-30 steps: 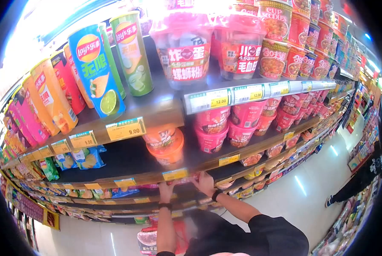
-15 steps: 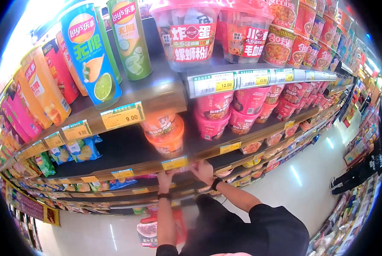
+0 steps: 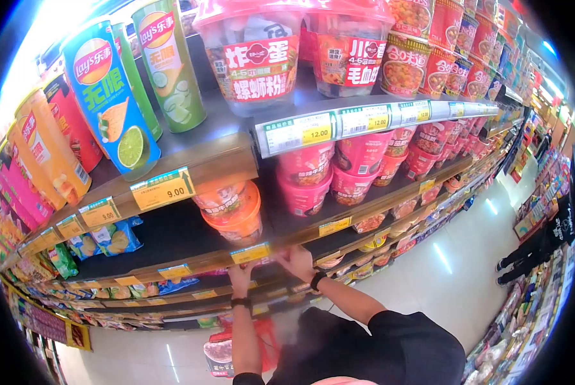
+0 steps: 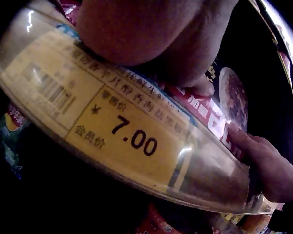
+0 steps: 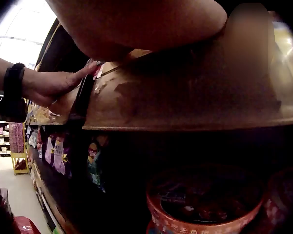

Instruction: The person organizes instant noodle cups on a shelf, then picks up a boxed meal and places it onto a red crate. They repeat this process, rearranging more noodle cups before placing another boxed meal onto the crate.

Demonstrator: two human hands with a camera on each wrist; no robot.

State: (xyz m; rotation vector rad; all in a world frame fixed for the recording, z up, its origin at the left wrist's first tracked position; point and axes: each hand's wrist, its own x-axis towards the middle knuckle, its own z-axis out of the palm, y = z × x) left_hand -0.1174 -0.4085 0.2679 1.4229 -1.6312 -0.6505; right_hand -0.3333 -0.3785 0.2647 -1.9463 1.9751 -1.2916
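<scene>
Both hands are at a lower shelf's front, just behind a yellow price tag [image 3: 250, 253]. Between them lies a red, white and black food packet [image 4: 212, 114], with a dish pictured on its dark top. My left hand [image 3: 240, 277] holds its left side, a fingertip on the red edge in the left wrist view. My right hand [image 3: 298, 263] grips the other side, its thumb lying along the red border. Much of the packet is hidden by the hands and the shelf lip. Orange noodle tubs [image 3: 235, 215] stand stacked on the shelf above.
Chip canisters [image 3: 111, 106] and big noodle buckets [image 3: 255, 61] line the top shelf; pink tubs [image 3: 304, 183] stand below. A red-lidded bowl [image 5: 205, 200] sits under the shelf lip. Near my legs is a pictured pack [image 3: 218, 353]. A person [image 3: 544, 240] stands in the aisle.
The head view has shifted, so the canisters and buckets sit farther left and higher. Both hands stay at the same spot on the shelf, around the packet.
</scene>
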